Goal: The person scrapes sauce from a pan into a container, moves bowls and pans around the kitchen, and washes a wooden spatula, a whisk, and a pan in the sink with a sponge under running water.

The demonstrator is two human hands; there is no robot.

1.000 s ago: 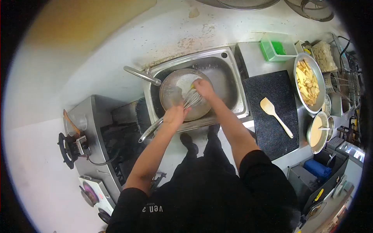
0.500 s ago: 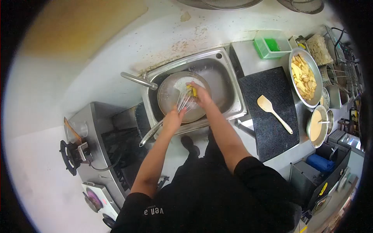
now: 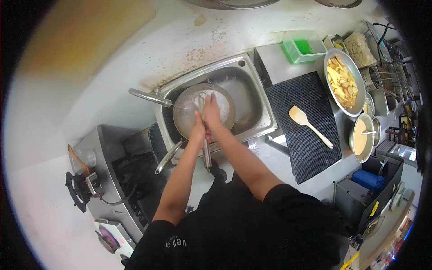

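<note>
Both hands are close together over a round frying pan (image 3: pixel 182 119) that sits in the steel sink (image 3: pixel 265 112), its handle (image 3: pixel 167 159) pointing out over the front rim. A metal whisk (image 3: pixel 207 157) runs between them, wires toward the tap and handle toward my body. My left hand (image 3: pixel 197 132) is closed round the whisk. Against its wire end lies my right hand (image 3: pixel 211 112), fingers together and stretched along it. No sponge shows now; the right palm is hidden. Whitish suds (image 3: pixel 223 105) lie in the pan.
A tap (image 3: pixel 150 96) reaches over the sink's left side, with water coming out. To the right, a beige spatula (image 3: pixel 310 126) rests on a black mat (image 3: pixel 315 166). Beyond are a bowl of sliced food (image 3: pixel 330 96) and a bowl of batter (image 3: pixel 362 139). A stove (image 3: pixel 101 153) stands left.
The yellow sponge in my right hand has gone from sight. The whisk has turned more upright, its handle now showing below my hands. My right hand has come against my left.
</note>
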